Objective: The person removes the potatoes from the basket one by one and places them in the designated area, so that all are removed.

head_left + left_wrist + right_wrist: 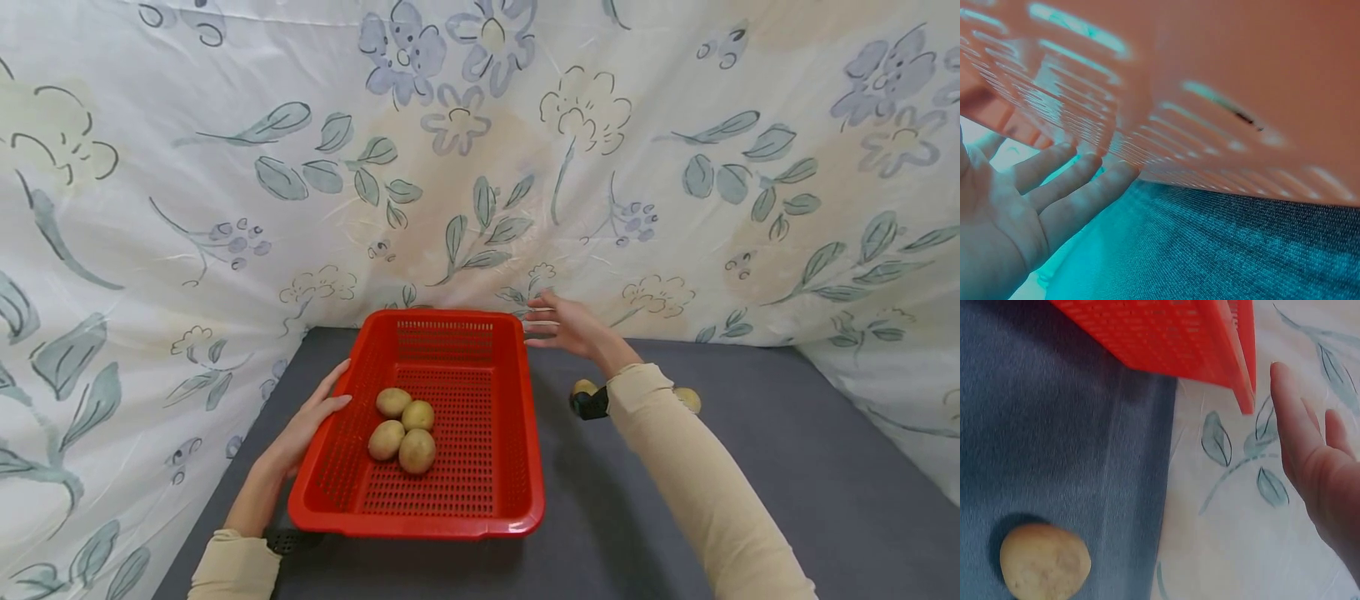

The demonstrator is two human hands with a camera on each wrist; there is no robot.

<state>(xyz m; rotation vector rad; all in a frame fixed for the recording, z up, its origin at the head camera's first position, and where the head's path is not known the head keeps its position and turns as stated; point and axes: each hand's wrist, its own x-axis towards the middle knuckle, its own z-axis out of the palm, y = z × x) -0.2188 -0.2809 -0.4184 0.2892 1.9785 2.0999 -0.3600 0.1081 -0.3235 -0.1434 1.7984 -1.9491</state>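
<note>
A red plastic basket [517, 500] with slotted walls holds several potatoes [417, 451], grouped left of its middle. My left hand [307, 425] is at the basket's left side, thumb by the rim. In the left wrist view, the fingers [1085, 206] are nearly straight, with their tips at the slotted outer wall. Near the back right corner, my right hand [566, 325] is raised with its fingers extended and nothing in them. The right wrist view shows a gap between those fingers [1294, 406] and the basket rim [1244, 394].
Right of the basket, a potato [583, 387] and another potato [687, 400] lie on the dark grey tabletop [750, 450], partly hidden by the right wrist strap and sleeve. A floral curtain [480, 167] hangs behind the table and along both sides.
</note>
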